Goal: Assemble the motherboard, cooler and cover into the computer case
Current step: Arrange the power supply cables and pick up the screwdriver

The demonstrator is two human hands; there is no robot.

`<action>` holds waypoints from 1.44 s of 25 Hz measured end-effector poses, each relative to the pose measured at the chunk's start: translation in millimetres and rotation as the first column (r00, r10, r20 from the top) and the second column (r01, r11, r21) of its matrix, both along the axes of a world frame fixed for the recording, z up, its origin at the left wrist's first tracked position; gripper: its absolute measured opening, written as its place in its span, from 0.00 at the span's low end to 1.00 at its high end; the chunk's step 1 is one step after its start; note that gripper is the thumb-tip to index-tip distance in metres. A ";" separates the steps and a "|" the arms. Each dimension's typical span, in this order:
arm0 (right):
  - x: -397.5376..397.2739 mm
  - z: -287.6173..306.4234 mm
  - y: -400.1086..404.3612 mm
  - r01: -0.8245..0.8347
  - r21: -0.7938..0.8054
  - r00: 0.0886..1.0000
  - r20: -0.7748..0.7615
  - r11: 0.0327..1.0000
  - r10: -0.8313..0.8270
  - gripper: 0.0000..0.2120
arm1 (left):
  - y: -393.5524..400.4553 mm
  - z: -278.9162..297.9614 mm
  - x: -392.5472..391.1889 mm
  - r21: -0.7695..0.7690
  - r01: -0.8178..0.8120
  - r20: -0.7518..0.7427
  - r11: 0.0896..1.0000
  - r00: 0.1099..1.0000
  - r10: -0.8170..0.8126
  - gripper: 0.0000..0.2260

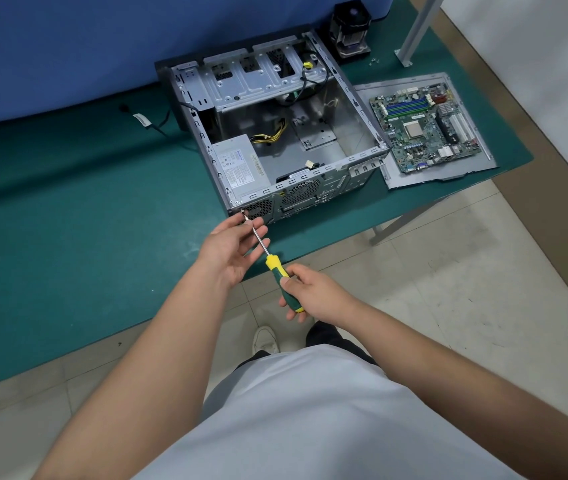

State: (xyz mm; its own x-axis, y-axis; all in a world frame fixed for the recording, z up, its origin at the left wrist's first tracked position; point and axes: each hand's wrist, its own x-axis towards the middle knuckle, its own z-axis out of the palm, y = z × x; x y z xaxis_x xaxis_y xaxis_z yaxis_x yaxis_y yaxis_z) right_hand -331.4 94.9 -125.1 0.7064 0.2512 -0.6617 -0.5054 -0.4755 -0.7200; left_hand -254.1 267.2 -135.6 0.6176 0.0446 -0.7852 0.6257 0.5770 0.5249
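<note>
Two hands worked at the near corner of the computer case [275, 133], which lay open-side up on the green table mat [67, 202]. The right hand [310, 294] had its fingers curled round the green and yellow handle of a screwdriver [277, 268], whose thin metal shaft ran up and to the left until its tip met a screw [243, 213] at the lower left corner of the case's back panel. The left hand [232, 247] was palm up with its fingers loosely spread, cradling the shaft near the tip; its fingertips lay just beside the screw, and I could not tell whether they pinched anything. Inside the case sat a grey power supply [241, 166] with yellow wires [272, 133] coming from it. The motherboard [424, 124] lay flat on the grey cover panel [448, 174], just to the right of the case and outside it. The cooler [350, 29] stood on the mat behind the far right corner of the case, near a few small loose screws [374, 61]. A blue partition [67, 46] rose behind the table.
</note>
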 end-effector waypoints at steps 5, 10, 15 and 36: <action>-0.6 -2.6 -0.6 0.011 0.005 1.000 0.001 1.000 -0.011 0.10 | 0.1 -1.5 0.3 0.000 0.001 0.007 1.000 1.000 -0.001 0.11; -0.3 -4.4 -1.1 0.025 0.014 1.000 0.007 1.000 -0.025 0.09 | -1.2 -1.6 0.1 -0.008 -0.009 0.011 1.000 1.000 0.009 0.12; 1.0 -7.7 0.9 0.025 0.005 1.000 0.006 1.000 -0.025 0.10 | 1.0 -1.8 1.5 -0.007 -0.012 0.015 1.000 1.000 0.012 0.12; -1.2 -5.2 8.1 0.042 -0.018 0.999 -0.012 0.999 -0.043 0.08 | -7.7 -3.1 1.6 0.116 -0.085 0.033 0.990 0.996 0.082 0.10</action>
State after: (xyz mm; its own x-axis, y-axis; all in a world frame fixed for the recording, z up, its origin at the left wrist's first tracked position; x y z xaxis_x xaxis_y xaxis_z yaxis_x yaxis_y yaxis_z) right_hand -332.6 102.9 -130.3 0.7079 0.2093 -0.6746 -0.5343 -0.4659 -0.7053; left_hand -252.5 259.5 -138.8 0.6291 0.1881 -0.7542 0.5622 0.5600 0.6086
